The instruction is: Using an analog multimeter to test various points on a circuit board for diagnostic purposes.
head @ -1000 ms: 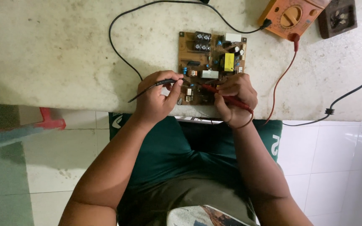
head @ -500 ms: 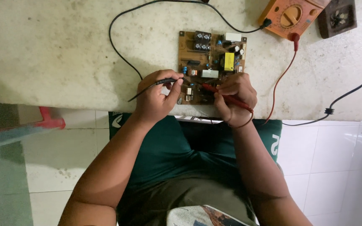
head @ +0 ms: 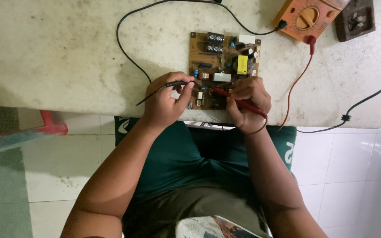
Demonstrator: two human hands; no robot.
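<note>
A brown circuit board point(head: 222, 55) with black capacitors and a yellow block lies on the pale stone table point(head: 67, 48). My left hand point(head: 166, 103) grips a black test probe point(head: 173, 84), its tip at the board's left lower part. My right hand point(head: 248, 103) grips a red test probe point(head: 239, 102), its tip pointing left onto the board's lower middle. Both hands rest at the board's near edge. An orange multimeter point(head: 307, 17) sits at the far right, with the black lead point(head: 128, 48) and red lead point(head: 298, 79) running from it.
A dark small box point(head: 353, 20) stands right of the multimeter. Another black cable point(head: 367, 99) crosses the table's right side and hangs over the edge. A red object point(head: 51, 125) lies on the tiled floor at the left, beneath the table edge.
</note>
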